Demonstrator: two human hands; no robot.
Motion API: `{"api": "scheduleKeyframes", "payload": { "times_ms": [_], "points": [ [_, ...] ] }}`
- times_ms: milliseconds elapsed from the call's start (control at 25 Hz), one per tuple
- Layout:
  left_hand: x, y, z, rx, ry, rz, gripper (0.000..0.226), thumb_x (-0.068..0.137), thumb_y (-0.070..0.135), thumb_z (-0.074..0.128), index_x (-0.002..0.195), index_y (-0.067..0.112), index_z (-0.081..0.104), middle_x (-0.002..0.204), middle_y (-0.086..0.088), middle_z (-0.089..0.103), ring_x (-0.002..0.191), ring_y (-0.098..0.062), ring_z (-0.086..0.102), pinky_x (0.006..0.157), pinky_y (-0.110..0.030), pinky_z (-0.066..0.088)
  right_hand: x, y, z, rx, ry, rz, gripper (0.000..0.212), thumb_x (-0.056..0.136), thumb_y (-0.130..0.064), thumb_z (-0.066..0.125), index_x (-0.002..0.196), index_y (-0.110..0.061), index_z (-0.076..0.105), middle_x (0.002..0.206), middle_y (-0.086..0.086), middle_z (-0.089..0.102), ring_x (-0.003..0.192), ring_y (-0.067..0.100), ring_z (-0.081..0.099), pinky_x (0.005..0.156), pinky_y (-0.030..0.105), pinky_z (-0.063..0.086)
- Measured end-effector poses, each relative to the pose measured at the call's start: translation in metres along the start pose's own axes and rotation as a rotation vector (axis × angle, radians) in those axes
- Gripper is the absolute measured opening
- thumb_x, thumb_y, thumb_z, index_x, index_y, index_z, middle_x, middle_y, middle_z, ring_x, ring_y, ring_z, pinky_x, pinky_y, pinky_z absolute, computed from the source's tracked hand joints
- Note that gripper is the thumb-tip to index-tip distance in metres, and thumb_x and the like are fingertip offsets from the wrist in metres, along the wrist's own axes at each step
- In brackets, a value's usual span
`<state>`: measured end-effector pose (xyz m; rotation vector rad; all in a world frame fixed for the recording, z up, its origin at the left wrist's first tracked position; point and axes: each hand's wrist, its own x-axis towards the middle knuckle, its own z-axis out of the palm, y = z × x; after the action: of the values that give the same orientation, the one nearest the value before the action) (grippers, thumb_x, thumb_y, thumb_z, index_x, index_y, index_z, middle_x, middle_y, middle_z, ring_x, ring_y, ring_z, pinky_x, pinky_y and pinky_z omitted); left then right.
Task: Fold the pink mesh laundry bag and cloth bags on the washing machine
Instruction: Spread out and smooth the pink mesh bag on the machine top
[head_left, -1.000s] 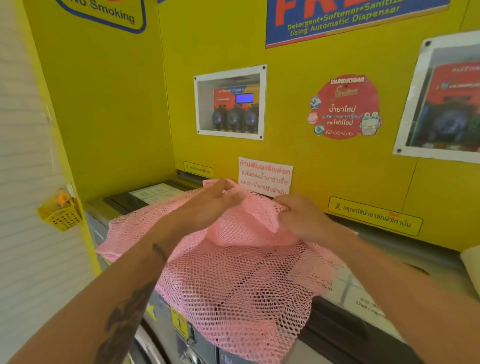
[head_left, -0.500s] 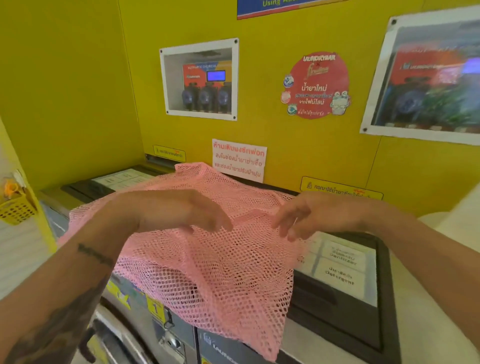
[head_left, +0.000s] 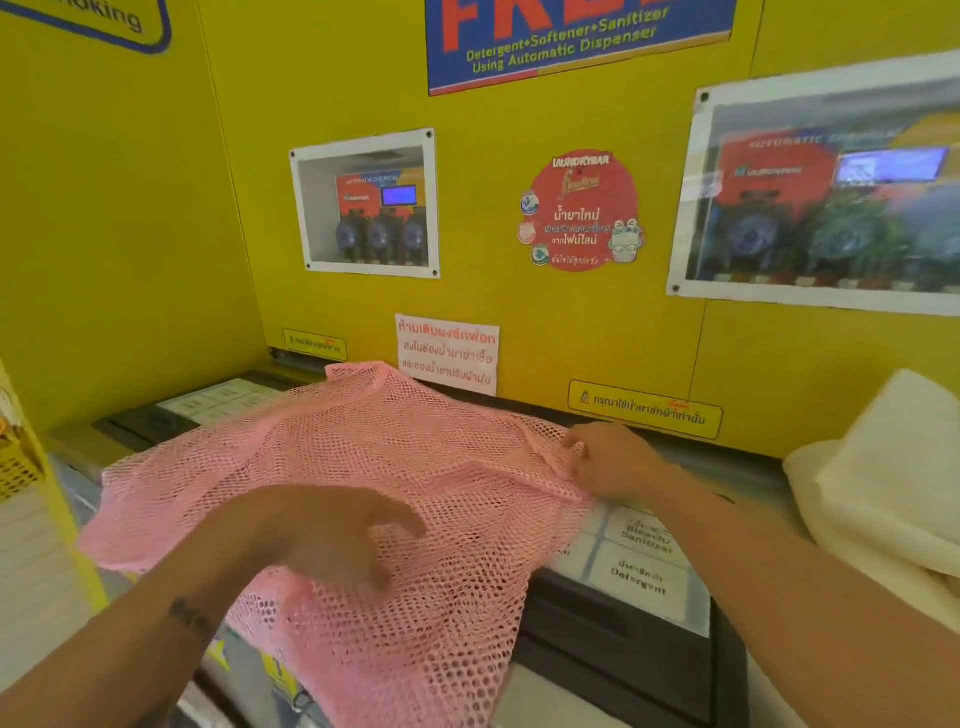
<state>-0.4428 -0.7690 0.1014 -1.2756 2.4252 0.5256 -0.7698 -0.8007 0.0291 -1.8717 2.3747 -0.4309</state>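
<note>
While the pink open-weave mesh laundry bag (head_left: 363, 478) lies spread across the top of the grey front-loading washing machine (head_left: 623, 649), its near edge hangs over the machine's front. We see our left hand (head_left: 322, 535) just over the middle of the mesh, palm down, fingers loosely spread and curled a little, closed on nothing; whether it touches the mesh we cannot tell. Our right hand (head_left: 613, 460) is at the bag's right edge, thumb and fingertips pinched on a small bunch of the netting. Under that wrist the machine's top carries a black panel with white compartment labels (head_left: 639, 561) reading bleach, sanitizer and detergent. To the far right sits a pile of cream-white cloth bags (head_left: 893, 478), well apart from the mesh. The room is lined with bright yellow wall panels (head_left: 130, 208). On them we see a white-framed window onto dispenser pumps (head_left: 366, 205), a round red sticker (head_left: 582, 210), a white paper notice with red Thai lettering (head_left: 448, 353) just behind the bag's far corner, and a blue-and-red banner (head_left: 571, 36) about the automatic dispenser. A yellow plastic basket (head_left: 15, 457) shows at the left edge.
</note>
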Motion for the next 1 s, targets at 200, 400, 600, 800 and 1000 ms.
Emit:
{"api": "scheduleKeyframes", "payload": {
  "times_ms": [200, 400, 600, 800, 1000],
  "points": [
    [0.043, 0.046, 0.002, -0.124, 0.335, 0.156, 0.064, 0.088, 0.062, 0.053, 0.145, 0.046, 0.028, 0.159, 0.007, 0.025, 0.143, -0.022, 0.030, 0.115, -0.052, 0.027, 0.005, -0.004, -0.009, -0.047, 0.098, 0.023, 0.016, 0.081, -0.011, 0.050, 0.083, -0.012, 0.066, 0.081, 0.006, 0.069, 0.074, 0.021, 0.065, 0.061, 0.038, 0.054],
    [0.097, 0.068, 0.029, 0.063, 0.165, 0.006, 0.101, 0.073, 0.085, 0.045, 0.151, 0.045, -0.007, 0.164, -0.003, -0.017, 0.149, -0.036, -0.011, 0.114, -0.068, 0.004, 0.003, -0.011, -0.011, 0.063, -0.120, -0.033, 0.017, 0.075, -0.024, 0.056, 0.079, -0.010, 0.065, 0.075, 0.006, 0.061, 0.065, 0.023, 0.054, 0.054, 0.038, 0.041],
    [0.113, 0.059, 0.037, 0.080, 0.108, 0.002, 0.109, 0.064, 0.094, 0.035, 0.147, 0.049, -0.019, 0.160, -0.003, -0.029, 0.146, -0.033, -0.026, 0.110, -0.072, -0.009, 0.009, 0.014, -0.021, -0.133, 0.218, 0.129, 0.014, 0.083, -0.021, 0.066, 0.094, -0.014, 0.063, 0.087, 0.002, 0.064, 0.077, 0.021, 0.060, 0.066, 0.034, 0.054],
    [0.110, 0.062, 0.033, 0.048, 0.073, 0.024, 0.105, 0.070, 0.088, 0.042, 0.148, 0.049, -0.016, 0.161, -0.004, -0.027, 0.146, -0.032, -0.026, 0.111, -0.071, -0.009, 0.010, 0.018, -0.026, -0.184, 0.378, 0.105, 0.027, 0.084, -0.017, 0.065, 0.109, -0.011, 0.057, 0.096, 0.008, 0.064, 0.087, 0.029, 0.064, 0.066, 0.038, 0.054],
    [0.091, 0.064, 0.008, -0.062, 0.013, 0.103, 0.086, 0.081, 0.053, 0.066, 0.150, 0.050, 0.013, 0.165, 0.009, -0.005, 0.151, -0.028, 0.004, 0.116, -0.057, 0.011, 0.007, -0.004, 0.004, -0.020, -0.099, -0.141, 0.029, 0.088, -0.039, 0.050, 0.113, -0.030, 0.061, 0.119, -0.002, 0.063, 0.101, 0.020, 0.056, 0.082, 0.036, 0.048]
  ]
}}
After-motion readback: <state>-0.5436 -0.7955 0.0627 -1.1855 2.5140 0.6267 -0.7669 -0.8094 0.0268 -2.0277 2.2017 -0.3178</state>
